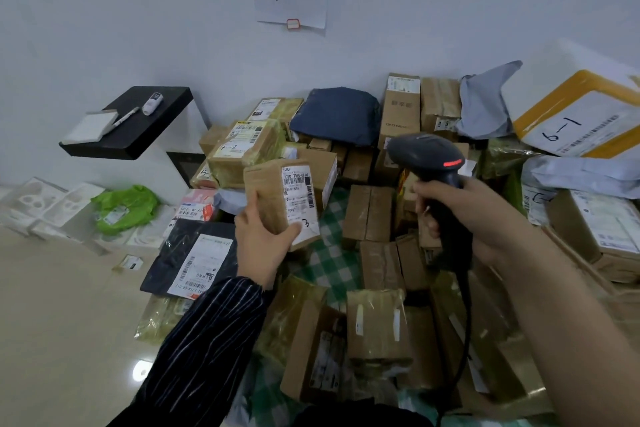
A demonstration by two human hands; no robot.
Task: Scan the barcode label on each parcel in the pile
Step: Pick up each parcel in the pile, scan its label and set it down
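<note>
The left grip (264, 242) holds a small brown parcel (266, 198) upright over the pile (370, 215), long axis 12 to 6, its barcode label (300, 199) turned toward the camera. The right grip (464, 215) is wrapped round the scanner (427, 152) handle. The label lies near, at the scanner's 9 o'clock, so its head probably needs aiming left.

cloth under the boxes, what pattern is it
The cloth is green and white check, clearest in the head view.
</note>
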